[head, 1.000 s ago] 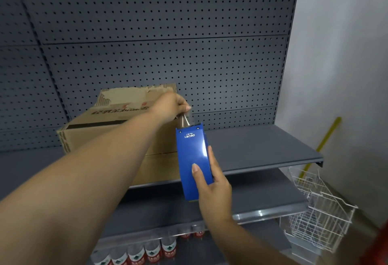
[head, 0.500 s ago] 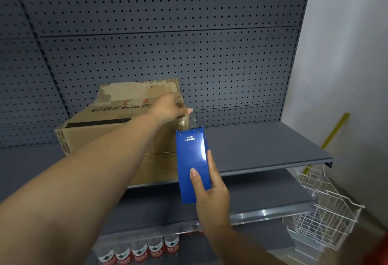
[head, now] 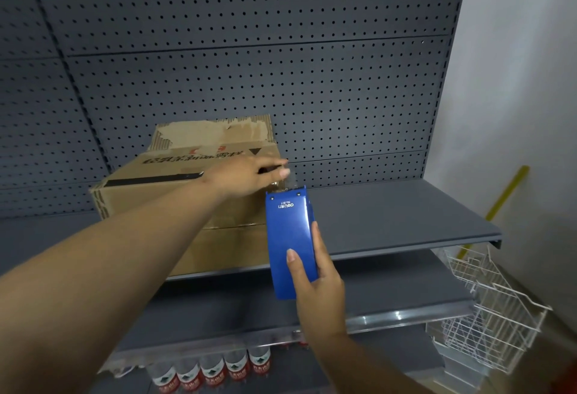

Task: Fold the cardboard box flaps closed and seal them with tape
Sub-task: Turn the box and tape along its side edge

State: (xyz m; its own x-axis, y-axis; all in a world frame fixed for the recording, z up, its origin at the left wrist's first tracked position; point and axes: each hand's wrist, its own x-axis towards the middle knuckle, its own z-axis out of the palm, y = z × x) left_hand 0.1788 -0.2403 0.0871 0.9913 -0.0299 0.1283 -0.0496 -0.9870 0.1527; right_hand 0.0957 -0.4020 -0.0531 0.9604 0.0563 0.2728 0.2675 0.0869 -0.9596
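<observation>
I see the brown cardboard box [head: 187,194] sitting left of centre in the frame, on the dark grey metal shelf [head: 390,219], its back against the grey perforated panel [head: 249,66]. One ragged, torn flap [head: 215,133] stands up at the rear of the box; the top face in front of it carries upside-down black print and a dark strip [head: 153,179] running along it.

My left hand [head: 246,176] reaches across the box's right top edge, fingers extended toward the right, thumb and fingertips closing on the clear tape end [head: 282,181] that comes out of the dispenser's top; how firmly they pinch it I cannot tell, since the tape is nearly transparent.

My right hand [head: 315,293], at lower centre, is wrapped around the lower part of the blue flat-sided plastic tape dispenser [head: 290,237], thumb laid flat on its front face. The dispenser stands nearly upright, just beside the box's right front corner, its top end near the left fingertips.

At lower right a white wire basket [head: 490,315] hangs by the shelf. A yellow stick [head: 505,192] leans on the white wall [head: 515,81] at right. Bottles with red-and-white labels [head: 212,371] line the bottom edge.
</observation>
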